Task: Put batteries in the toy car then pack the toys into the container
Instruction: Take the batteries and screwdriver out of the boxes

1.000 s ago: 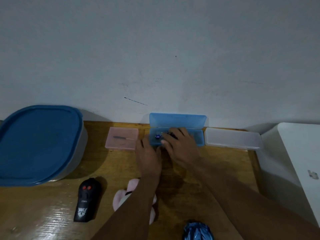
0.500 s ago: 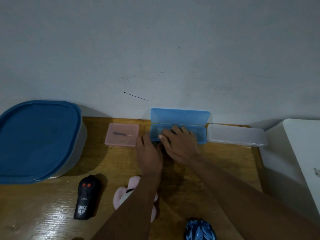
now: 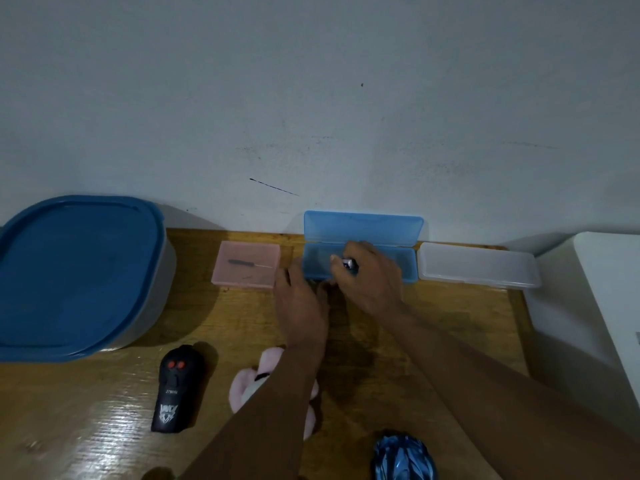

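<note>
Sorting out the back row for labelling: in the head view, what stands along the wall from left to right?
From the left: blue-lidded container → pink box → open blue case → clear box → white object.

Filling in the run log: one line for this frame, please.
step: fetch battery | right hand: pinches it over open blue case | left hand: touches blue case front | container: lidded | toy car: untouched
</note>
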A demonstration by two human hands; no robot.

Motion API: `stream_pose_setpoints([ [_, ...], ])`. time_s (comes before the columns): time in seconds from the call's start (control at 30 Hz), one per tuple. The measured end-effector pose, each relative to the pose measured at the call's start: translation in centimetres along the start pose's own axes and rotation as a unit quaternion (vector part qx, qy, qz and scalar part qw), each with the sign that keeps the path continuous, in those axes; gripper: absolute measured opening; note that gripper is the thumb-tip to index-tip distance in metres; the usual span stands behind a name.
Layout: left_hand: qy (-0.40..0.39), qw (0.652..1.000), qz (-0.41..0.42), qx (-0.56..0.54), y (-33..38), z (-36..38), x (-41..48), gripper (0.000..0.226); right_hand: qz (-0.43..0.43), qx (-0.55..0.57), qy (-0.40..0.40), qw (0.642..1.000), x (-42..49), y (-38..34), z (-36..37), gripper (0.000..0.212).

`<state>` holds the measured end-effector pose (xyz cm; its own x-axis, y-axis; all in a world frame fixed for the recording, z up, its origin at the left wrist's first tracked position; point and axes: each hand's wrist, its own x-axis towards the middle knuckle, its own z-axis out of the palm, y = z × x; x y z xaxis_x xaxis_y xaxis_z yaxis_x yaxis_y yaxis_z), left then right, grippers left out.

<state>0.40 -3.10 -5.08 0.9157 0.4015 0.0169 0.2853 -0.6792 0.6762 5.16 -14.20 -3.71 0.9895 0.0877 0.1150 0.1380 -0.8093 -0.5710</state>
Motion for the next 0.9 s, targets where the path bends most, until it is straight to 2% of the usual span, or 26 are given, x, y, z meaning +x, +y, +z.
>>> stream_pose_setpoints([
  [0.1,0.000,1.000,0.002,-0.009,0.1,-0.2,0.1,0.053,0.040,0.111,0.054,0.992,0.8,-0.1,-0.3,0.031],
  [0.2,0.001,1.000,0.012,-0.015,0.1,-0.2,0.0,0.049,0.021,0.178,0.108,0.978,1.7,0.1,-1.2,0.027],
  [0.37,0.000,1.000,0.006,-0.012,0.4,-0.5,-0.1,0.048,0.036,0.232,0.089,0.968,1.4,0.3,-2.5,0.029],
  [0.47,-0.004,1.000,0.005,-0.022,0.5,-0.7,-0.1,0.048,0.037,0.257,0.096,0.961,0.0,0.1,-2.8,0.022],
  [0.57,-0.009,1.000,-0.008,-0.013,0.6,-0.7,0.0,0.049,0.013,0.158,0.037,0.987,-2.7,0.0,-2.7,0.018],
  [0.63,-0.011,1.000,-0.010,-0.013,0.6,-0.7,0.1,0.048,-0.051,0.044,0.003,0.998,-4.3,0.3,-2.2,0.023],
  [0.77,-0.001,1.000,0.005,-0.014,0.3,-0.5,0.1,0.046,-0.195,-0.112,0.006,0.974,-5.2,2.3,-0.5,0.029],
  [0.9,0.005,1.000,0.007,-0.013,0.2,-0.3,0.1,0.047,-0.226,-0.168,0.030,0.959,-5.4,2.9,0.0,0.022],
])
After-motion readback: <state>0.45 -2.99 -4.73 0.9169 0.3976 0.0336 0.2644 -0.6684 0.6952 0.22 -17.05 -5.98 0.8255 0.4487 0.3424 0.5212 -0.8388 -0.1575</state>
